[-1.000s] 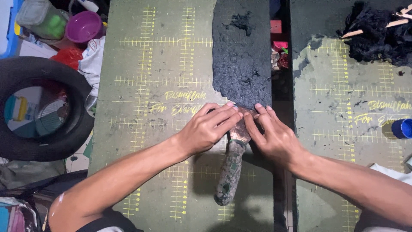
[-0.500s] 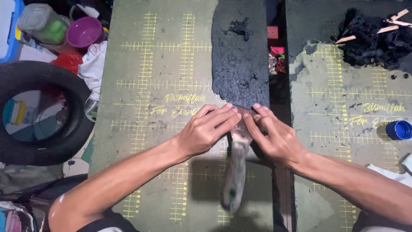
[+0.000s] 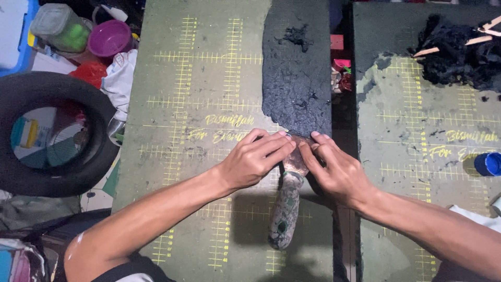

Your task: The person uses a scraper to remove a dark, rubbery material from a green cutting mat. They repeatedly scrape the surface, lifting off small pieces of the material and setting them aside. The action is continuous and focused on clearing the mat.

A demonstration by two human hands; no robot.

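A black tyre (image 3: 49, 133) lies at far left, a purple bowl (image 3: 108, 37) above it. On the green gridded cutting mat (image 3: 198, 104), the left hand (image 3: 255, 159) presses flat, fingers extended, onto the blade of a scraper (image 3: 289, 196). The right hand (image 3: 334, 169) presses the same blade likewise; neither hand closes around it. The blade edge apparently meets the black paste layer (image 3: 297, 78). The scraper handle points toward the person. A blue cap (image 3: 488, 163) lies far right on the desk.
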